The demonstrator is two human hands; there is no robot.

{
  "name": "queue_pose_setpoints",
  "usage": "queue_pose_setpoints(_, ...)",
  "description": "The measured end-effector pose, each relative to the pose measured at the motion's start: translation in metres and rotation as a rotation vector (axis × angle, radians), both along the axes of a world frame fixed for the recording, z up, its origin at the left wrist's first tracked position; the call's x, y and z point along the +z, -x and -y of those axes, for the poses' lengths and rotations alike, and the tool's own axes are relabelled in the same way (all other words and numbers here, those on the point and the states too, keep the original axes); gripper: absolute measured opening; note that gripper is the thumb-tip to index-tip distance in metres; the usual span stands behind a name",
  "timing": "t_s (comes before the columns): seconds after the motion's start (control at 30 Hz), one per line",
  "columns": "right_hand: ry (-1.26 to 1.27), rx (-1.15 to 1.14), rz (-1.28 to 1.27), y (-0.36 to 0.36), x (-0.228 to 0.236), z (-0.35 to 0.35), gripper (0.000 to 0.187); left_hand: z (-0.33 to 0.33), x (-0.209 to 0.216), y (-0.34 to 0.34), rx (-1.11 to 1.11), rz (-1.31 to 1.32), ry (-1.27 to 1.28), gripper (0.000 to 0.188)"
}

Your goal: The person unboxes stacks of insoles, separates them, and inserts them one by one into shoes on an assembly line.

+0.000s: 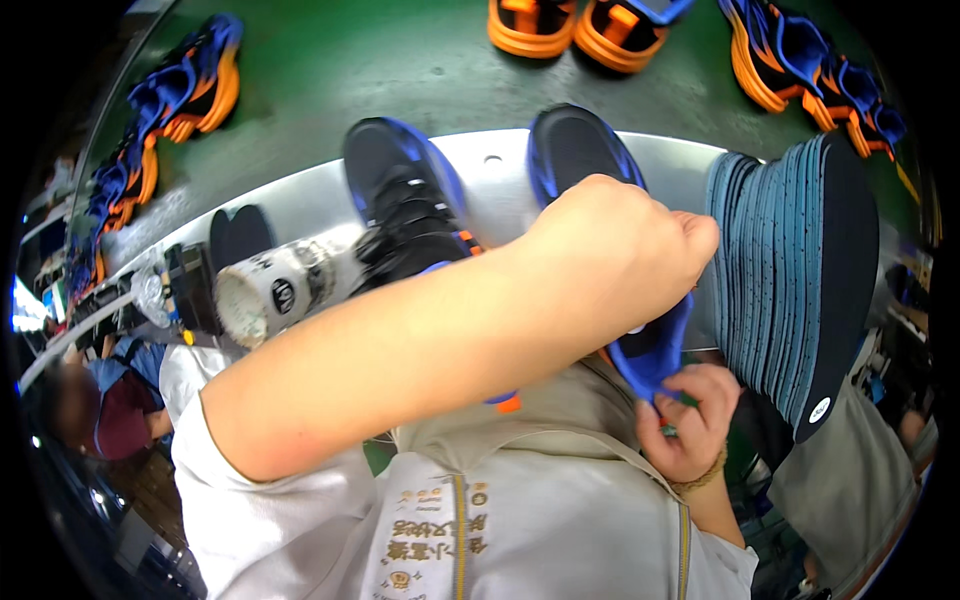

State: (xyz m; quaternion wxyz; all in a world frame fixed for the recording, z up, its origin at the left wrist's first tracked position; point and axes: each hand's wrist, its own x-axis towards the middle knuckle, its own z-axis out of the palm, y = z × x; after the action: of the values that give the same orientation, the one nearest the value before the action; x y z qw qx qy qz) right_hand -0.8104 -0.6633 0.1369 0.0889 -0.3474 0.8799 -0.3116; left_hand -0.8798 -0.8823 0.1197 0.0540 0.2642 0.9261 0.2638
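Observation:
A black and blue shoe [578, 150] lies toe away on the metal ledge before me, its middle hidden by my left hand. My left forearm reaches across to the right, and my left hand [610, 245] is closed in a fist over this shoe's opening. Whatever the fist may hold is out of sight. Lower down, my right hand [692, 420] pinches the blue heel collar [650, 365] of the same shoe. A second shoe [405, 190], black with dark laces, stands to the left, partly behind my forearm.
A row of light-blue and black insoles [770, 270] stands upright at the right. At the left lie a white roll [285, 290] and dark insoles [242, 235]. Beyond the ledge, a green surface [390, 70] carries orange-soled shoes [530, 35]. Another person [125, 410] is at far left.

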Motion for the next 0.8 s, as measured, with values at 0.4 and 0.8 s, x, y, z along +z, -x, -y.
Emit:
queue_pose_setpoints(0.4,-0.392,0.031,0.045,0.014,-0.022,0.101,0.055,0.104,0.027,-0.104,0.396,-0.140,0.072,0.044)
queue_pose_setpoints(0.8,-0.239,0.299,-0.203,0.004,-0.042,0.139,0.042,0.118,0.021,-0.127,0.406,0.003,-0.065,0.024)
